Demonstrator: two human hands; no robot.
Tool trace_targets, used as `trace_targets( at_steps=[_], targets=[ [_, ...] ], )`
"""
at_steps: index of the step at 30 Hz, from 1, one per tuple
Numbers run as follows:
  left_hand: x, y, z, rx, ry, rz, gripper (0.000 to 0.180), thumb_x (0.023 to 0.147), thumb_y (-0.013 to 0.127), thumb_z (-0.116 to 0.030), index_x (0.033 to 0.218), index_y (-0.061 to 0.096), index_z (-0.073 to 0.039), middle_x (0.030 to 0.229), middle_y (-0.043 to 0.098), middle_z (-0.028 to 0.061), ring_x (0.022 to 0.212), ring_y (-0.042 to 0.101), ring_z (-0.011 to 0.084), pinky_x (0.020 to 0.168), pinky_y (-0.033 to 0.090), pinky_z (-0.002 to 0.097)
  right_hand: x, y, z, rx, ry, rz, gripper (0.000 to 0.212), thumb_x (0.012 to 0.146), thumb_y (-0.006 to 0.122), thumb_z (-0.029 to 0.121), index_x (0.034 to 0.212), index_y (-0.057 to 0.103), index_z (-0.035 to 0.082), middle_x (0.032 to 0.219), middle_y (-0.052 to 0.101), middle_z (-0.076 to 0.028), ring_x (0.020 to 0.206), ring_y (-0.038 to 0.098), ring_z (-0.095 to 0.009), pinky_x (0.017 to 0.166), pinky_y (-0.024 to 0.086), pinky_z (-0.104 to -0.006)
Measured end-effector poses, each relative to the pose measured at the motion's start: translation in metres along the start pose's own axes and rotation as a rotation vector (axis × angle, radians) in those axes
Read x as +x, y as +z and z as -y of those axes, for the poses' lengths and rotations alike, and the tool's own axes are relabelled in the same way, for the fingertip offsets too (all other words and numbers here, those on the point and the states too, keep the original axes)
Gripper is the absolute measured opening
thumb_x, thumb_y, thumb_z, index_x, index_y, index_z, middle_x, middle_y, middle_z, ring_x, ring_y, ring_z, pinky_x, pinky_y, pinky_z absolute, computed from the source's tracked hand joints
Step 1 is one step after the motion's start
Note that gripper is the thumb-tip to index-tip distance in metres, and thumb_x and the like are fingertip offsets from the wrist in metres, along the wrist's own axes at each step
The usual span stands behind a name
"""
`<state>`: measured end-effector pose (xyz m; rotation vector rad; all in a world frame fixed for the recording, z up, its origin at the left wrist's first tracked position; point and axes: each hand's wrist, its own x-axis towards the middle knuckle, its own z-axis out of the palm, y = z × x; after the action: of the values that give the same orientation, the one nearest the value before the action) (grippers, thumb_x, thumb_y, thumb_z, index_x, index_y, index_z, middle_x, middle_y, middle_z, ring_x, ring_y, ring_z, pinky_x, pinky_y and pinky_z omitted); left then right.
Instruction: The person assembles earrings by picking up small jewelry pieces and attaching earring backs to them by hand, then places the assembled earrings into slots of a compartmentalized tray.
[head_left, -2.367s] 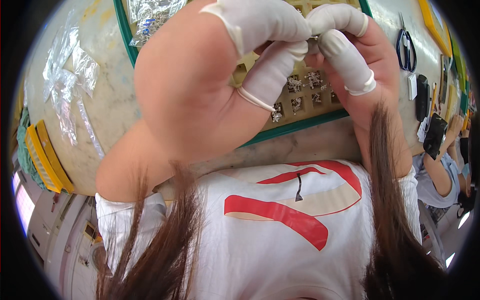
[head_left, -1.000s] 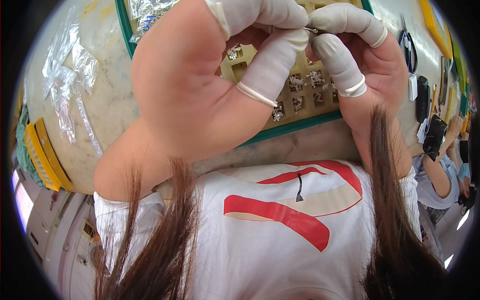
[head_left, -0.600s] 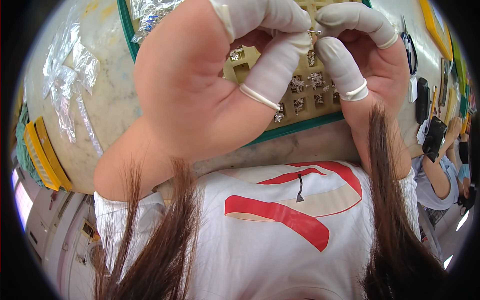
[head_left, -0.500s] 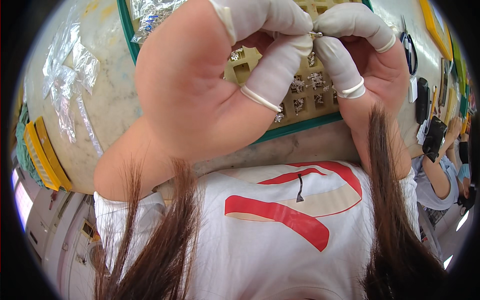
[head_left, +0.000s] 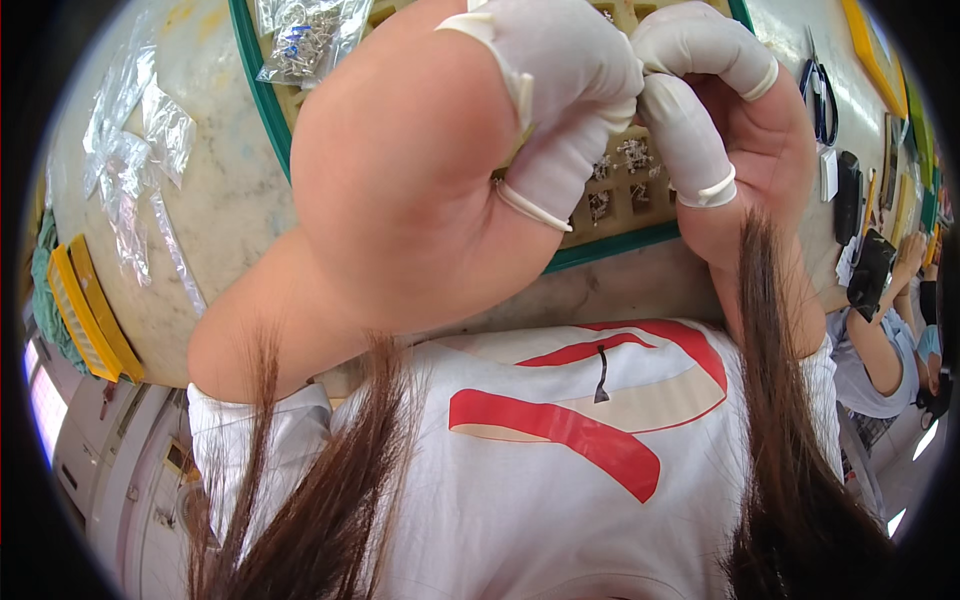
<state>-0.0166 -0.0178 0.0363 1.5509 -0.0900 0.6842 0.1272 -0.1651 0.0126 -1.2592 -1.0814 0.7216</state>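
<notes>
Fingers [head_left: 688, 140] meet, hiding the piece's long axis.

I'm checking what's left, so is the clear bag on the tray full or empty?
Not empty: the clear bag has silvery pieces showing through; whether it's full, I cannot tell.

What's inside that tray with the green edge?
Small silvery pieces sit in the divided, green-edged tray. The left hand, right hand and clear plastic bag cover other parts, so whatever lies beneath them can't be seen.
</notes>
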Motion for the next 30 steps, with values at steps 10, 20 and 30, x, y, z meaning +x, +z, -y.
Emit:
trace_targets(
  at_steps=[10,20,30],
  targets=[
    [-0.01,-0.024,0.014,0.089,-0.281,-0.032,0.023,0.093,0.066,0.009,0.114,0.063,0.0,0.106,0.071,0.0078,0.095,0.069,0.0127,0.086,0.056,0.0255,-0.001,0.015,0.014,0.179,0.184,-0.203,0.022,0.096,0.064,0.002,0.116,0.056,0.002,0.109,0.059,-0.008,0.102,0.058,-0.014,0.094,0.046,-0.0304],
    [-0.009,-0.028,0.011,-0.07,-0.284,0.025,0.02,0.093,0.066,0.007,0.112,0.064,0.0,0.105,0.071,0.0077,0.093,0.069,0.0125,0.084,0.057,0.0251,0.016,0.026,0.041,-0.103,0.15,-0.108,0.017,0.097,0.061,-0.001,0.113,0.057,0.002,0.106,0.061,-0.008,0.099,0.06,-0.013,0.092,0.048,-0.0299],
    [-0.006,-0.017,0.008,0.186,-0.166,0.062,0.022,0.093,0.064,0.011,0.113,0.064,0.001,0.106,0.071,0.0071,0.096,0.068,0.0126,0.088,0.055,0.0255,-0.001,0.011,0.023,0.245,0.415,-0.123,0.014,0.099,0.06,0.003,0.113,0.058,0.002,0.107,0.066,-0.007,0.101,0.063,-0.012,0.091,0.05,-0.0275]
  ],
)
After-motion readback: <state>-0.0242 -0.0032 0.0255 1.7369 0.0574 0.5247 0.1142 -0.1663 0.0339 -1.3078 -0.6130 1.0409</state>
